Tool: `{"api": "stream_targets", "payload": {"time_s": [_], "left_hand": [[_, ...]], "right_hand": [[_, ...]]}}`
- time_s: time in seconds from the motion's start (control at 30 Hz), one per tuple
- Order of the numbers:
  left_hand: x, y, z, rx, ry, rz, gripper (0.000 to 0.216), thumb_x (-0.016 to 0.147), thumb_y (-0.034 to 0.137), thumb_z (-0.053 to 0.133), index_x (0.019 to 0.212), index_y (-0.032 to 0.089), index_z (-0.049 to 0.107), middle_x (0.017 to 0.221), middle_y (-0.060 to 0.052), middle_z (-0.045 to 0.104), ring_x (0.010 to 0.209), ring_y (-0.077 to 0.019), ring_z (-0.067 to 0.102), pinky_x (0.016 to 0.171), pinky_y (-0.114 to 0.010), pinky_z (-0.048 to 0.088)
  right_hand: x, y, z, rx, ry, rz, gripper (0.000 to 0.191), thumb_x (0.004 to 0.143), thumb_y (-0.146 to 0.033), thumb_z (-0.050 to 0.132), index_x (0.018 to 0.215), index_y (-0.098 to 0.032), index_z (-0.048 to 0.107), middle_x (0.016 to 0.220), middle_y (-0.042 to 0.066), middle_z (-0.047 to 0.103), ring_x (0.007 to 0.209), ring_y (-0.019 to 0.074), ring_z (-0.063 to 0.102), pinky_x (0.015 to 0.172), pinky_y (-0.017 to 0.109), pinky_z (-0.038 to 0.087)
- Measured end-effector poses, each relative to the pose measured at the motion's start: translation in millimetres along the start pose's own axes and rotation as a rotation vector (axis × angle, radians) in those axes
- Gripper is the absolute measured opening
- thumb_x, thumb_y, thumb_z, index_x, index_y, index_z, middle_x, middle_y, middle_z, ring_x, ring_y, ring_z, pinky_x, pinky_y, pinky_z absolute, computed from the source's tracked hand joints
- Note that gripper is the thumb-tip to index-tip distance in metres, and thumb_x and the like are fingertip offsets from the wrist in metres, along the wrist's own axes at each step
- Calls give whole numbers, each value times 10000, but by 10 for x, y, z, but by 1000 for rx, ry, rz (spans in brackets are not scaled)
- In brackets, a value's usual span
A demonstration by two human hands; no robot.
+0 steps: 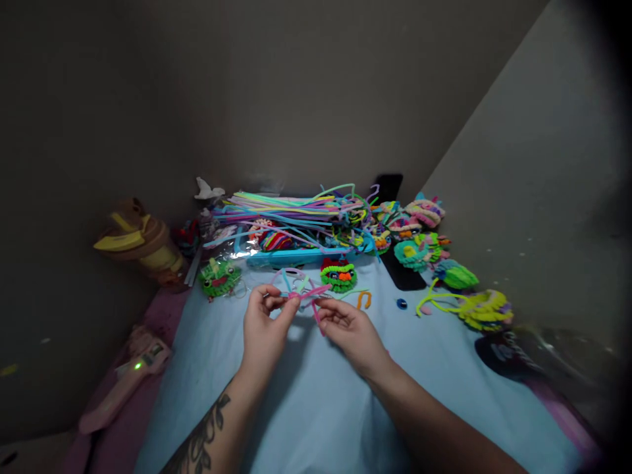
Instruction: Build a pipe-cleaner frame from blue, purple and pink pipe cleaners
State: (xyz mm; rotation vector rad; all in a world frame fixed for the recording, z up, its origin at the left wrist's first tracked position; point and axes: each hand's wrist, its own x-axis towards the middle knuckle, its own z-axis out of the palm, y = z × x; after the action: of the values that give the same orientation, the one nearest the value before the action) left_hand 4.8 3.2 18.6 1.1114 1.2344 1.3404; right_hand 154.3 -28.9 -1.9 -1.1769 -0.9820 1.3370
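Observation:
My left hand (266, 319) pinches a bundle of crossed pipe cleaners (309, 294) in pink, blue and pale green, held above the blue cloth. From the other side, my right hand (350, 329) has its fingers closed on the pink strands, one of which hangs down by the fingertips. Just behind the bundle sits a green, red and yellow pipe-cleaner figure (338, 275) with an orange mouth. To its right lie a bent orange pipe cleaner (364, 301) and a blue plastic eye (401, 303).
A blue tray (306, 257) heaped with pipe cleaners (291, 207) stands at the back. A green figure (220, 278) is at left. Finished figures (415, 253) crowd the right, near a dark phone-like slab (402, 273). A pink glue gun (131, 382) lies at left, its green light on.

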Motion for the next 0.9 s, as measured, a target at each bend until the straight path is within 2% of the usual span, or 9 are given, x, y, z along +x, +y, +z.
{"api": "stream_targets", "payload": {"time_s": [0.17,0.23,0.4,0.47,0.53,0.63,0.7,0.77,0.9], "left_hand": [[-9,-27,19,-65,-18,-29,334,693,257,719,865,216,435,683,44,598,674,-106,585,638,-196,416],[-8,-32,23,-98,-22,-39,340,688,255,721,862,217,431,678,46,605,668,-106,591,638,-198,419],[16,-18,7,-127,18,-60,357,674,279,730,851,223,425,653,56,607,651,-106,596,617,-193,413],[33,-23,-7,-119,31,-58,354,675,284,729,852,222,430,660,54,614,648,-104,596,616,-191,411],[44,-36,-16,-111,13,-60,351,680,281,725,860,220,430,649,54,615,623,-99,589,606,-191,407],[37,-48,-8,-86,-56,-90,352,679,278,722,862,214,427,580,73,586,549,-89,554,567,-187,388],[16,-42,13,-61,-113,-116,353,669,274,722,862,210,434,544,84,564,523,-86,532,549,-183,373],[-9,-29,38,-45,-165,-131,349,659,266,724,857,205,442,532,85,556,522,-86,522,544,-183,369],[-39,-23,64,-65,-218,-150,344,651,269,724,839,203,443,530,82,550,511,-88,510,536,-189,369]], "right_hand": [[-54,22,27,-156,-107,-92,375,774,-278,615,1141,-208,644,925,43,657,839,151,616,785,301,507],[-96,-13,56,-248,-205,-155,364,814,-249,566,1172,-229,631,928,42,655,840,146,609,781,291,507],[-196,-168,101,-455,-556,-339,359,850,-160,494,1161,-265,641,841,27,685,761,135,605,719,262,502],[-198,-198,81,-461,-598,-358,361,847,-160,500,1164,-269,636,850,21,692,764,134,616,718,262,501],[-173,-194,39,-454,-528,-334,326,839,-190,536,1137,-261,649,846,19,691,764,138,624,705,263,502],[-112,-157,-39,-455,-244,-334,201,832,-242,580,996,-246,696,828,22,686,768,154,627,697,276,497],[-77,-133,-77,-491,-35,-414,127,835,-251,582,887,-238,697,811,28,668,771,166,613,696,290,483],[-53,-114,-94,-561,107,-515,88,830,-241,588,835,-238,676,804,32,642,783,179,593,706,307,469],[-29,-84,-93,-702,173,-627,68,822,-204,597,837,-248,647,821,32,628,847,201,568,773,345,448]]}}
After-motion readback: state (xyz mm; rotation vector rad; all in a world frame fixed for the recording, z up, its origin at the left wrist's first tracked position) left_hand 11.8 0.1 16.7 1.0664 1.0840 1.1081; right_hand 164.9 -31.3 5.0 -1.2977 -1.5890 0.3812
